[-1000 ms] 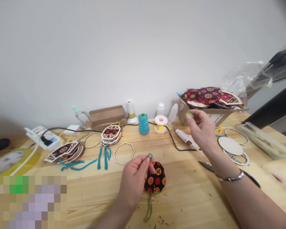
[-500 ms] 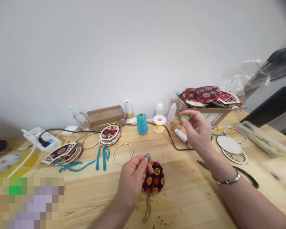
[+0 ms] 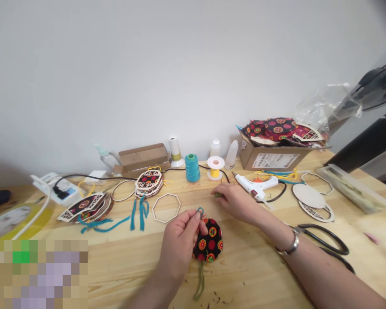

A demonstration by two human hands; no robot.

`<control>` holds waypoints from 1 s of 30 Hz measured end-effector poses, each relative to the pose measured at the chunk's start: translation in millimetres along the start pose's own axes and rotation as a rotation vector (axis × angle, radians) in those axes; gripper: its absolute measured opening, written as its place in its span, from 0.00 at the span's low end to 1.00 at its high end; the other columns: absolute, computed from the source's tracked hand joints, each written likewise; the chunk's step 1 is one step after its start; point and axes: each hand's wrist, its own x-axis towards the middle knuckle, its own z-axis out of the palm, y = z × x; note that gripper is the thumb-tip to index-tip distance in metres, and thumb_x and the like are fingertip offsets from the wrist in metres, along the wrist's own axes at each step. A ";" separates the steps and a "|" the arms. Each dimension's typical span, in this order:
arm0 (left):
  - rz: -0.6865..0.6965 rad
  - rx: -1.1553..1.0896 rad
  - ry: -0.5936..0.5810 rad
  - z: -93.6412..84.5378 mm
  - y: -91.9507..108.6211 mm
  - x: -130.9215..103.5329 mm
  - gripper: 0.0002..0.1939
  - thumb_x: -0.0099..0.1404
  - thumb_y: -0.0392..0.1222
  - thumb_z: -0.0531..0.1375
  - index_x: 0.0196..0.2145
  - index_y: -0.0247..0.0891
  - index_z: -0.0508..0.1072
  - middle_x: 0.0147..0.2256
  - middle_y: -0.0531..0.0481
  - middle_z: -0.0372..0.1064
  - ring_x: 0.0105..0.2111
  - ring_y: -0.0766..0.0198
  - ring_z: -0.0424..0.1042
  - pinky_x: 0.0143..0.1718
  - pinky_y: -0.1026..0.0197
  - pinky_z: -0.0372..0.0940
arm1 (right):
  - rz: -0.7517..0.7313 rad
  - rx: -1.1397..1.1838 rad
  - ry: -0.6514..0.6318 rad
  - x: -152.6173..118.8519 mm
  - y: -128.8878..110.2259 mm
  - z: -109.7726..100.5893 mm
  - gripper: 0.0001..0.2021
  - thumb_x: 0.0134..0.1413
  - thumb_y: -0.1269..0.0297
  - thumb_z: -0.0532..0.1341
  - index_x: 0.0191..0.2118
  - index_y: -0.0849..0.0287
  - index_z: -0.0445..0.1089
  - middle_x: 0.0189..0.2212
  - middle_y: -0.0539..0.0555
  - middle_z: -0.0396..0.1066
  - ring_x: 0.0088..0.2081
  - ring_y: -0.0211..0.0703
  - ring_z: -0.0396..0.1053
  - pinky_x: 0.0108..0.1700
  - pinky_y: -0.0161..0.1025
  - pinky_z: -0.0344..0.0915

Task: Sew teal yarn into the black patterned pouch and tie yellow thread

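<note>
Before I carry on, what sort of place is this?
Probably a craft workspace: a white glue gun, black-handled scissors and a teal thread cone share the wooden tabletop.

Left hand [image 3: 182,236] pinched, right hand [image 3: 236,201] curled, forearms [image 3: 321,262] angled inward.

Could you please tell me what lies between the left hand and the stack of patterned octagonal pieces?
A thin, pale octagonal frame lies between the left hand and the stack; the head view shows it.

Nothing legible, even carton label [image 3: 274,161]
</note>
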 end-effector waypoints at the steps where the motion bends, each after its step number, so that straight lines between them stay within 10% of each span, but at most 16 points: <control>1: 0.001 0.001 -0.002 0.0 0.0 0.2 0.16 0.58 0.51 0.58 0.28 0.33 0.72 0.20 0.55 0.63 0.15 0.77 0.48 0.16 0.69 0.43 | -0.007 -0.010 -0.020 -0.5 -1.2 -0.6 0.13 0.50 0.75 0.55 0.40 0.61 0.73 0.39 0.57 0.72 0.41 0.42 0.68 0.44 0.35 0.60; 10: 0.007 -0.026 -0.008 0.3 0.0 -0.7 0.15 0.58 0.51 0.59 0.26 0.33 0.70 0.20 0.54 0.64 0.15 0.77 0.48 0.16 0.70 0.43 | 0.083 -0.161 0.343 21.5 8.1 -38.0 0.14 0.55 0.72 0.52 0.44 0.60 0.71 0.40 0.58 0.71 0.38 0.43 0.68 0.41 0.36 0.61; 15: -0.005 -0.037 0.001 0.2 1.7 0.9 0.16 0.56 0.51 0.59 0.28 0.33 0.71 0.19 0.55 0.64 0.14 0.77 0.47 0.15 0.70 0.41 | -0.145 -0.356 0.163 41.2 0.8 -60.3 0.20 0.52 0.79 0.51 0.49 0.58 0.67 0.49 0.57 0.66 0.48 0.42 0.63 0.48 0.35 0.58; 21: -0.021 -0.062 0.013 0.3 3.2 0.3 0.16 0.55 0.52 0.60 0.29 0.33 0.71 0.19 0.55 0.63 0.14 0.77 0.46 0.15 0.70 0.41 | 0.263 -0.470 0.040 38.5 -5.9 -54.6 0.13 0.57 0.65 0.52 0.37 0.63 0.73 0.35 0.63 0.73 0.39 0.48 0.70 0.40 0.38 0.62; 30: 0.000 -0.044 -0.008 0.5 2.5 -0.6 0.16 0.57 0.51 0.59 0.29 0.33 0.72 0.20 0.54 0.64 0.15 0.77 0.47 0.16 0.70 0.41 | 0.441 -0.409 -0.043 44.1 10.5 -19.1 0.13 0.53 0.70 0.54 0.39 0.68 0.72 0.36 0.68 0.73 0.41 0.51 0.71 0.36 0.37 0.63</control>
